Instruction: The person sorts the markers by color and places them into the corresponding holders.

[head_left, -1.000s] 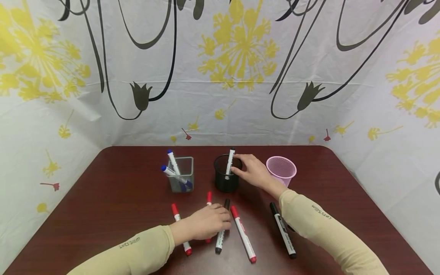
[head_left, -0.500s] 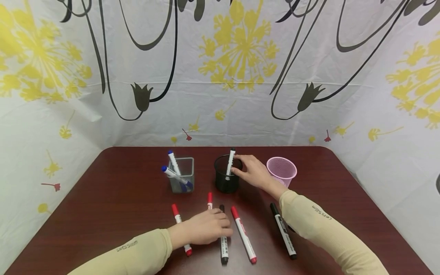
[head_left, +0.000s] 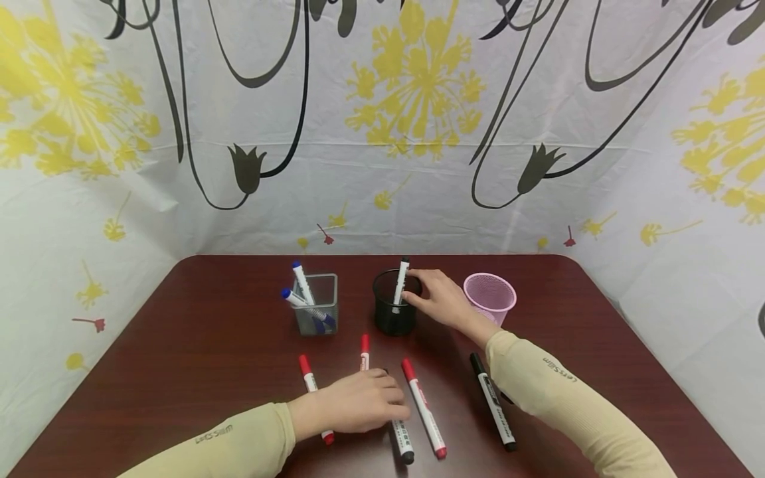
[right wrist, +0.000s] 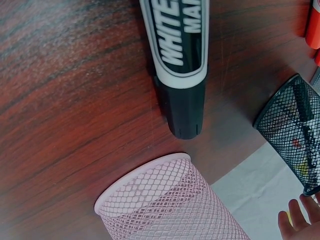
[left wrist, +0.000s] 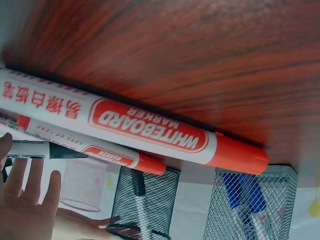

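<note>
The left grip (head_left: pixel 366 401) pinches a black whiteboard marker (head_left: pixel 403 443) beneath it; the right grip (head_left: pixel 439 297) holds the black mesh cup (head_left: pixel 394 322). A clean lift probably wants a firm pinch, clear of the red whiteboard marker (head_left: pixel 425 411) right of the left grip.

Sheeted booth — floral hangings (head_left: pixel 382 222) beside and behind a table (head_left: pixel 179 345).
</note>
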Demonstrator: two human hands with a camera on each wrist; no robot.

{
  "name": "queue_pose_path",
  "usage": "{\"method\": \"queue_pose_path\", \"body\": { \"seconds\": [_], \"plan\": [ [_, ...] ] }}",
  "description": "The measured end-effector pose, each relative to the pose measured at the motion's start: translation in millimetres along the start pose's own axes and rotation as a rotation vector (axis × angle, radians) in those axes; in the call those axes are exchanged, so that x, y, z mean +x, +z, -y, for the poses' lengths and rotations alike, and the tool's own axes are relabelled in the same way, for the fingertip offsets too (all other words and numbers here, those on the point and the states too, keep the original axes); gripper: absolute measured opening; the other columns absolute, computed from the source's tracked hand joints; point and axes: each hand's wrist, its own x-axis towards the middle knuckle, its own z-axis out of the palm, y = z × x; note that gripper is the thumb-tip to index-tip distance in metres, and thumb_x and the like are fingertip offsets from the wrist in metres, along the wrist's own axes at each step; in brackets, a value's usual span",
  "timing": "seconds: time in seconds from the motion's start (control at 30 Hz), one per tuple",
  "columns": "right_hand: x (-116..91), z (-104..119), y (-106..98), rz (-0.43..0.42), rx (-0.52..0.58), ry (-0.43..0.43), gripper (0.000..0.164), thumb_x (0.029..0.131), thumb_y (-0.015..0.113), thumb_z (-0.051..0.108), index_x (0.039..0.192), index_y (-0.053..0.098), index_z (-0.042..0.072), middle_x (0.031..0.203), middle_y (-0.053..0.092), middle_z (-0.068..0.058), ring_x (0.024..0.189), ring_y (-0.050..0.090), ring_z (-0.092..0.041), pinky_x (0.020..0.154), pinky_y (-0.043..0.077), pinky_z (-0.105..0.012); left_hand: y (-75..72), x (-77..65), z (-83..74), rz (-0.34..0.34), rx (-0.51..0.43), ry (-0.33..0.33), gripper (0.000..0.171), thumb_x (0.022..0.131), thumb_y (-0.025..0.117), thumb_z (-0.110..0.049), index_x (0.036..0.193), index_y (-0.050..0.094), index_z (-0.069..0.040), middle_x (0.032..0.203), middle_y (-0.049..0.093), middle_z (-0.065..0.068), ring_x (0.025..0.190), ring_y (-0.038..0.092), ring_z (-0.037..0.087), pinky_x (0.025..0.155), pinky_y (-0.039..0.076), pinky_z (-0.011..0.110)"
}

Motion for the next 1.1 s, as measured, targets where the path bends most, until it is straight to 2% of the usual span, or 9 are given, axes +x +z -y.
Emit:
{"method": "queue_pose_path", "body": {
  "seconds": [0.3, 0.47, 0.53, 0.67, 0.8, 0.9, 1.1],
  "plan": [
    [0, 0, 0, -0.002, -0.004, 0.0, 0.048, 0.081, 0.062, 0.036, 0.118, 0.055, 0.006, 0.116, 0.054, -0.01, 0.108, 0.046, -0.026, 0.086, 0.037, -0.041, -10.8, 3.4, -3.9, -0.086, -0.039, 0.017, 0.017, 0.081, 0.058, -0.024, 0.098, 0.054, -0.022, 0.083, 0.053, -0.009, 0.08, 0.051, 0.009, 0.074, 0.039, 0.024],
    [0, 0, 0, -0.004, -0.003, -0.005, 0.048, 0.081, 0.062, 0.036, 0.118, 0.055, 0.006, 0.116, 0.054, -0.01, 0.107, 0.046, -0.026, 0.085, 0.037, -0.042, -18.5, 5.4, -4.7, -0.104, -0.086, 0.009, 0.02, 0.081, 0.059, -0.024, 0.1, 0.054, -0.021, 0.085, 0.055, -0.01, 0.079, 0.051, 0.007, 0.077, 0.039, 0.023],
    [0, -1, 0, -0.001, -0.005, -0.003, 0.048, 0.081, 0.062, 0.036, 0.118, 0.055, 0.006, 0.116, 0.054, -0.01, 0.107, 0.047, -0.026, 0.085, 0.038, -0.042, -21.6, 6.1, -4.5, -0.102, -0.138, 0.0, 0.022, 0.082, 0.059, -0.024, 0.103, 0.053, -0.02, 0.087, 0.056, -0.011, 0.08, 0.05, 0.005, 0.079, 0.038, 0.021],
    [0, -1, 1, 0.001, -0.009, 0.0, 0.048, 0.081, 0.062, 0.036, 0.118, 0.055, 0.006, 0.115, 0.054, -0.01, 0.106, 0.047, -0.026, 0.084, 0.038, -0.041, -27.7, 6.8, -3.3, -0.098, -0.32, -0.043, 0.025, 0.083, 0.06, -0.024, 0.107, 0.053, -0.019, 0.089, 0.056, -0.013, 0.078, 0.048, 0.0, 0.081, 0.035, 0.015],
    [0, 0, 1, -0.001, -0.012, -0.005, 0.047, 0.081, 0.062, 0.035, 0.118, 0.055, 0.006, 0.115, 0.055, -0.01, 0.106, 0.047, -0.026, 0.084, 0.038, -0.041, -34.5, 7.6, -1.1, -0.127, -0.488, -0.101, 0.024, 0.084, 0.06, -0.024, 0.107, 0.054, -0.017, 0.087, 0.055, -0.013, 0.074, 0.045, -0.003, 0.075, 0.034, 0.009],
    [0, 0, 0, -0.001, -0.01, -0.003, 0.047, 0.081, 0.061, 0.036, 0.118, 0.055, 0.006, 0.115, 0.054, -0.01, 0.106, 0.047, -0.026, 0.084, 0.038, -0.042, -40.8, 8.2, 0.8, -0.165, -0.579, -0.142, 0.023, 0.086, 0.058, -0.025, 0.106, 0.054, -0.016, 0.089, 0.057, -0.011, 0.077, 0.048, -0.004, 0.072, 0.036, 0.008],
    [-1, -1, 0, -0.004, -0.006, -0.005, 0.048, 0.081, 0.061, 0.036, 0.118, 0.055, 0.006, 0.114, 0.055, -0.01, 0.105, 0.048, -0.026, 0.083, 0.039, -0.042, -52.6, 9.5, 5.1, -0.289, -0.754, -0.178, 0.022, 0.086, 0.059, -0.021, 0.105, 0.053, -0.011, 0.093, 0.059, -0.007, 0.088, 0.051, -0.007, 0.077, 0.039, 0.012]
  ]
}}
